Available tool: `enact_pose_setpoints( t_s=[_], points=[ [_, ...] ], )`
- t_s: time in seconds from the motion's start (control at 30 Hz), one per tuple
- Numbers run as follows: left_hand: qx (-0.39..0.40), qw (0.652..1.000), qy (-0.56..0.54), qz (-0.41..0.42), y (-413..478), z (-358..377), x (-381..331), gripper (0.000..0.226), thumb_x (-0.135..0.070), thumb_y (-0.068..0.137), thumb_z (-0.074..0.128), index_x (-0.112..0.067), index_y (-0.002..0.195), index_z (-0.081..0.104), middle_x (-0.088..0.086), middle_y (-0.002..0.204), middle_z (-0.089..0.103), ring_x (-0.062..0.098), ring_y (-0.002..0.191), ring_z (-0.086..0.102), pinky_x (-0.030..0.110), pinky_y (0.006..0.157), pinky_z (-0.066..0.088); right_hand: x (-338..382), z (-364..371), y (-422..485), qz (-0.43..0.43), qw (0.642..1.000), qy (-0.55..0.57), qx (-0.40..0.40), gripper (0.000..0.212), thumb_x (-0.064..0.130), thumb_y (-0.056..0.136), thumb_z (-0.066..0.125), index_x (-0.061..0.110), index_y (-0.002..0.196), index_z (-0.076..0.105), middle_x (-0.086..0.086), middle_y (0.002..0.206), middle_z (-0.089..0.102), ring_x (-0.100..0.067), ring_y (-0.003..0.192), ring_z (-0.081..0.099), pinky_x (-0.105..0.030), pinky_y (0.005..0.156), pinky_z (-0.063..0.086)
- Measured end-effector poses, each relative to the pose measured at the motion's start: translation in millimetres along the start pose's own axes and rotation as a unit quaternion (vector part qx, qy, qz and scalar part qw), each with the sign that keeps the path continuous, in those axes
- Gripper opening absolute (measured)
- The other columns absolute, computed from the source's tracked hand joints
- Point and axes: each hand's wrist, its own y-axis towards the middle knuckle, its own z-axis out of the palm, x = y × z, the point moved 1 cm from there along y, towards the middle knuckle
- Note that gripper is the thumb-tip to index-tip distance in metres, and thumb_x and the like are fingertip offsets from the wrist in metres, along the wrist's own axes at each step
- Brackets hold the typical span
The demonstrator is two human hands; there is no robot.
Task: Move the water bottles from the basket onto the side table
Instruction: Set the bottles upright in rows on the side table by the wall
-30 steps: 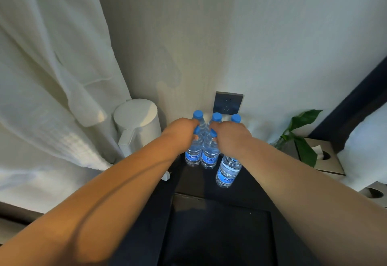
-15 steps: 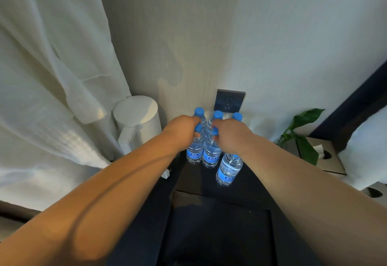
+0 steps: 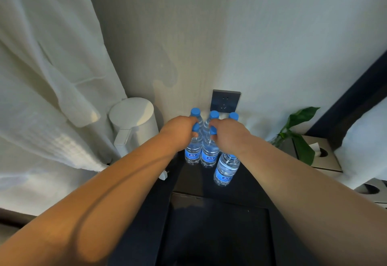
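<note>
This looks like a hotel room. A white waffle-weave bathrobe (image 3: pixel 48 89) hangs beside a white electric kettle (image 3: pixel 134 123), small complimentary-style water bottles (image 3: pixel 209 152) stand on a dark side table (image 3: pixel 247 186) under a wall socket (image 3: pixel 225 100), and a tissue box (image 3: pixel 318 152) sits next to a leafy plant (image 3: pixel 297 131).

Water bottles (image 3: pixel 209 156) on side table (image 3: pixel 247 190), right of kettle (image 3: pixel 134 125)

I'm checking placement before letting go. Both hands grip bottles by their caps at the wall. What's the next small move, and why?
Probably open both hands and let go. The left hand and right hand each grip a blue-capped bottle whose base looks seated on the dark side table, upright among the others, so nothing seems to need holding.
</note>
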Motion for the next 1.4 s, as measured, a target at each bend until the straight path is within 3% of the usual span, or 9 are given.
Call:
enact_pose_setpoints(
  t_s=[0.17, 0.23, 0.33, 0.53, 0.7, 0.8, 1.07, 1.23, 1.4],
  points=[
    [0.001, 1.0, 0.005, -0.002, -4, 0, -1, 0.034, -0.029, 0.096, 0.066, -0.019, 0.128, 0.058, 0.007, 0.113, 0.068, 0.023, 0.094, 0.061, 0.032, 0.076, 0.044, -6, 0, -6, 0.021, 0.999, 0.034, -0.004, 0.059, 0.042, 0.097, 0.063, 0.03, 0.151, 0.04, -0.003, 0.111, 0.069, -0.028, 0.094, 0.066, -0.036, 0.072, 0.049],
    [0.002, 1.0, 0.0, -0.003, -7, 1, 0, 0.038, -0.031, 0.095, 0.068, -0.02, 0.13, 0.057, 0.007, 0.114, 0.068, 0.02, 0.092, 0.058, 0.032, 0.075, 0.041, -9, 2, -9, 0.025, 0.999, 0.044, -0.008, 0.066, 0.049, 0.095, 0.064, 0.028, 0.152, 0.038, -0.003, 0.115, 0.069, -0.028, 0.101, 0.067, -0.039, 0.077, 0.054],
    [0.003, 1.0, -0.004, -0.006, -14, 0, 0, 0.052, -0.032, 0.093, 0.07, -0.023, 0.14, 0.05, 0.007, 0.123, 0.066, 0.025, 0.103, 0.063, 0.034, 0.078, 0.046, -19, 5, -21, 0.03, 0.999, 0.039, -0.007, 0.07, 0.061, 0.091, 0.062, 0.024, 0.146, 0.042, -0.004, 0.126, 0.067, -0.028, 0.109, 0.066, -0.038, 0.076, 0.05],
    [0.006, 1.0, 0.023, -0.014, -35, 0, -6, 0.077, -0.04, 0.093, 0.07, -0.028, 0.156, 0.028, 0.007, 0.139, 0.055, 0.03, 0.117, 0.061, 0.044, 0.092, 0.055, -36, 7, -50, 0.051, 0.998, -0.018, 0.036, 0.075, 0.076, 0.083, 0.058, 0.024, 0.136, 0.047, -0.001, 0.115, 0.066, -0.022, 0.093, 0.061, -0.035, 0.066, 0.043],
    [-0.005, 0.998, 0.057, 0.005, -42, 2, -20, 0.079, -0.044, 0.092, 0.07, -0.024, 0.157, 0.031, 0.005, 0.157, 0.038, 0.03, 0.132, 0.051, 0.046, 0.102, 0.052, -38, 4, -65, 0.046, 0.998, -0.012, 0.046, 0.055, 0.065, 0.087, 0.064, 0.032, 0.129, 0.056, 0.003, 0.12, 0.064, -0.019, 0.093, 0.056, -0.033, 0.07, 0.042],
    [-0.015, 0.996, 0.082, 0.013, -44, 4, -31, 0.077, -0.048, 0.092, 0.069, -0.024, 0.157, 0.034, 0.004, 0.164, 0.029, 0.03, 0.142, 0.041, 0.049, 0.108, 0.047, -35, 3, -69, 0.035, 0.999, 0.0, 0.02, 0.034, 0.054, 0.091, 0.066, 0.033, 0.115, 0.057, 0.003, 0.11, 0.063, -0.019, 0.086, 0.054, -0.032, 0.067, 0.041],
    [-0.017, 0.993, 0.117, 0.028, -40, 8, -49, 0.073, -0.048, 0.091, 0.069, -0.022, 0.153, 0.041, 0.008, 0.16, 0.038, 0.03, 0.144, 0.037, 0.048, 0.114, 0.042, -41, 5, -63, 0.04, 0.998, 0.035, -0.016, 0.022, 0.041, 0.097, 0.065, 0.026, 0.111, 0.056, 0.001, 0.097, 0.054, -0.024, 0.083, 0.055, -0.034, 0.067, 0.043],
    [-0.015, 0.991, 0.127, 0.027, -27, 6, -50, 0.064, -0.047, 0.095, 0.065, -0.026, 0.151, 0.044, 0.006, 0.146, 0.052, 0.029, 0.133, 0.047, 0.047, 0.106, 0.047, -45, 6, -49, 0.043, 0.998, 0.038, -0.027, 0.016, 0.036, 0.099, 0.063, 0.027, 0.102, 0.05, -0.001, 0.096, 0.056, -0.022, 0.08, 0.055, -0.033, 0.062, 0.039],
    [0.013, 0.995, 0.103, 0.01, -6, 2, -49, 0.045, -0.043, 0.105, 0.05, -0.033, 0.148, 0.05, 0.006, 0.135, 0.061, 0.029, 0.118, 0.058, 0.044, 0.094, 0.052, -50, 4, -36, 0.043, 0.998, 0.036, -0.031, 0.021, 0.029, 0.099, 0.062, 0.022, 0.119, 0.058, -0.004, 0.102, 0.062, -0.023, 0.082, 0.056, -0.035, 0.068, 0.046]
  ],
)
